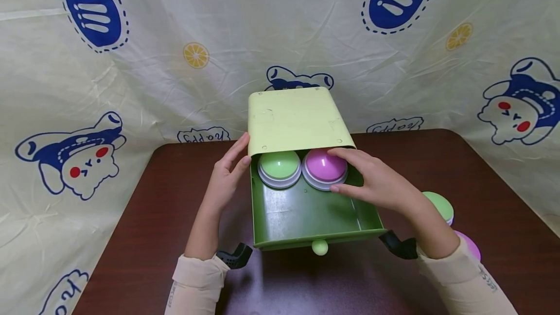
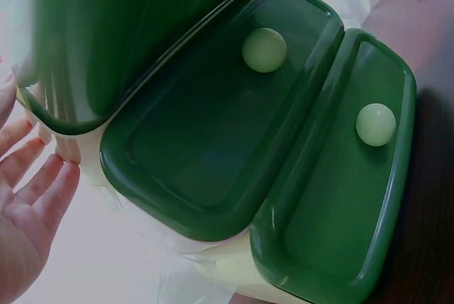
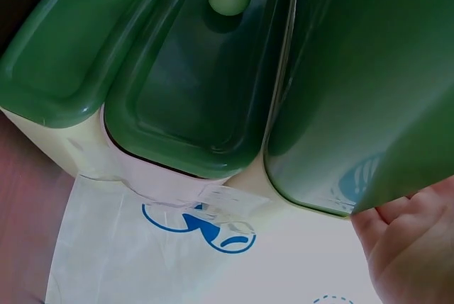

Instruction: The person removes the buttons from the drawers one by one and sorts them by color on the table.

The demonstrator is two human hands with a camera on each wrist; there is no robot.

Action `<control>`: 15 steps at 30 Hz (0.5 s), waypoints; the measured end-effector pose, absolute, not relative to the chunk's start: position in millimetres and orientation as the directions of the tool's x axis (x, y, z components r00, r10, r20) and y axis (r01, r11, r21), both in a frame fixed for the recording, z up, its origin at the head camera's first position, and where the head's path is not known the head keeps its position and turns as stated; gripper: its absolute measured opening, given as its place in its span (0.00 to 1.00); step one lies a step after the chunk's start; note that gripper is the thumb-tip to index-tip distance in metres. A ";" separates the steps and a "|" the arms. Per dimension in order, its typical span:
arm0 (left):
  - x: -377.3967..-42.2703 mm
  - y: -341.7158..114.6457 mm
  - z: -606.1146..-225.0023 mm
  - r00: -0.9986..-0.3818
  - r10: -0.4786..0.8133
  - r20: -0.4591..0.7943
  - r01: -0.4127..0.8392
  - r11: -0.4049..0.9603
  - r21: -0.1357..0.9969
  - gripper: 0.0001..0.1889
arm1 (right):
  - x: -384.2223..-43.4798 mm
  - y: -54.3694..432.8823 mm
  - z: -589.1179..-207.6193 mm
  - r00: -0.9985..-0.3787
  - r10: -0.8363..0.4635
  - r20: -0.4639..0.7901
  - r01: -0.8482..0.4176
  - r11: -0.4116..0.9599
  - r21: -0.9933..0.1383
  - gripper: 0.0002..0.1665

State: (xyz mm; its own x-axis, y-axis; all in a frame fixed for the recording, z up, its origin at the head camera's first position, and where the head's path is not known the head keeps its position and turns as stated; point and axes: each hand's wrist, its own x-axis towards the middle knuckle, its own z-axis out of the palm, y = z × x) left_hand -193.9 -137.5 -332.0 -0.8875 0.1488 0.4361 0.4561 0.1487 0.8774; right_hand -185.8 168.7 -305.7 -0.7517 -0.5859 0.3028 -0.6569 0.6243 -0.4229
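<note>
A cream cabinet [image 1: 297, 115] stands on the table, its green top drawer [image 1: 302, 218] pulled out towards me. Inside, near the cabinet's front edge, a green dome button [image 1: 279, 165] with a white base sits beside a pink dome button [image 1: 325, 165]. My right hand [image 1: 376, 179] reaches over the drawer's right wall and holds the pink button between thumb and fingers. At the cabinet's upper left front corner, my left hand [image 1: 225, 174] rests its extended fingers against the side. The right wrist view shows part of the right hand [image 3: 415, 240] beyond the drawer wall.
Two lower green drawers, a middle one [image 2: 206, 120] and a bottom one [image 2: 340, 176], are closed, each with a round knob. Another green button [image 1: 439, 205] and another pink button [image 1: 469, 245] lie right of the cabinet, partly behind my right arm. A printed sheet [image 1: 148, 72] hangs behind the table.
</note>
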 end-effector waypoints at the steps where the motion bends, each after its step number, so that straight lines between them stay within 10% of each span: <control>1: -193.8 -137.5 -331.8 -0.887 0.149 0.436 0.456 0.148 0.877 0.24 | -185.5 168.8 -306.0 -0.752 -0.586 0.302 -0.656 0.626 -0.421 0.39; 15: -193.9 -137.5 -331.8 -0.889 0.150 0.433 0.452 0.143 0.880 0.24 | -180.3 171.4 -306.8 -0.740 -0.593 0.317 -0.672 0.626 -0.396 0.40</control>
State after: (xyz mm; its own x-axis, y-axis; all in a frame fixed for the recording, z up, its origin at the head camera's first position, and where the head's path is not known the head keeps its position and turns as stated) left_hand -193.9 -137.5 -331.8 -0.8890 0.1504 0.4326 0.4525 0.1429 0.8802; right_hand -180.3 171.4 -306.8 -0.7399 -0.5934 0.3169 -0.6717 0.6259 -0.3963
